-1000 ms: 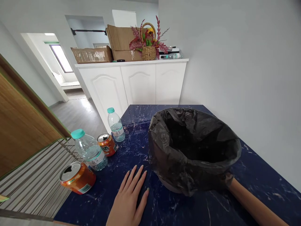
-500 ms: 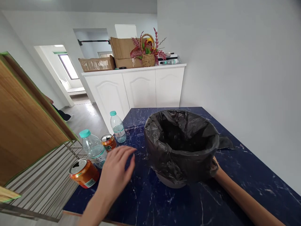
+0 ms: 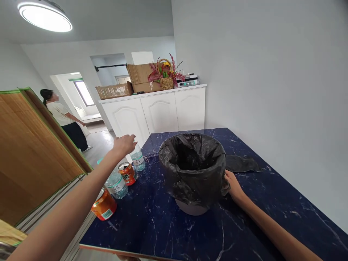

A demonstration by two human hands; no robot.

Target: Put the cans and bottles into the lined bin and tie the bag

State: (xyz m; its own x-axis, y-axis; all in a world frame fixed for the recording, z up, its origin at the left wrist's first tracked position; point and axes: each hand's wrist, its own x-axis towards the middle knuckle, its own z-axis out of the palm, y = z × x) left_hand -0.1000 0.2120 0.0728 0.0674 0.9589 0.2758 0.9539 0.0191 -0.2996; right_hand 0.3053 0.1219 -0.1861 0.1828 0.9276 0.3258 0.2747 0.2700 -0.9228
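My left hand [image 3: 124,144] is over the top of the far water bottle [image 3: 138,159], its fingers bent around the hidden cap. My right hand [image 3: 233,185] grips the black bag [image 3: 201,186] at the right side of the bin [image 3: 191,208], which the bag lines and overhangs. Left of the bin on the dark blue marbled table [image 3: 152,232] stand an orange can [image 3: 127,174], a nearer water bottle [image 3: 116,185] partly behind my left forearm, and another orange can [image 3: 104,206] at the table's left edge.
Flat black plastic [image 3: 241,164] lies right of the bin. Beyond the table, a white cabinet [image 3: 160,112] bears cardboard boxes [image 3: 115,91] and a flower basket [image 3: 166,83]. A person [image 3: 66,119] stands at the far left, behind a wooden panel [image 3: 32,145].
My left hand has moved forward from beside the cans to the far bottle's top. The view has tilted up, bringing the person and a ceiling lamp into sight. My right hand still holds the bag.
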